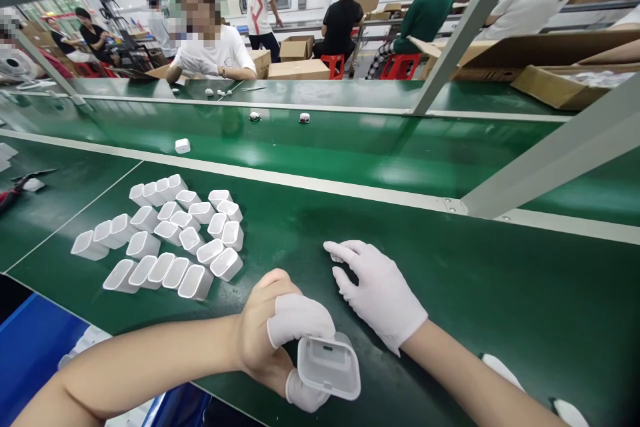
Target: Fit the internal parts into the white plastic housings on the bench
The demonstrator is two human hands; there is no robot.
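Note:
A hollow white plastic case [330, 367] is pinched in my left hand [280, 333], its open end tilted toward me. Small white covers sit on that hand's fingers and thumb. My right hand [377, 290], in a thin white glove, rests over the green bench [450, 273] with its fingers stretched out and nothing in them. Several more white cases [195, 282] stand with their open ends up in loose rows on the left. Two white curved pieces [503, 371] lie partly hidden beside my right forearm.
A metal rail [300, 180] and slanting post [560, 147] border the bench. Past them, a green conveyor belt [350, 140] carries a few small parts. A blue bin [40, 340] is at lower left, pliers [20, 187] farther left. People sit across; a cardboard box [560, 90] stands far right.

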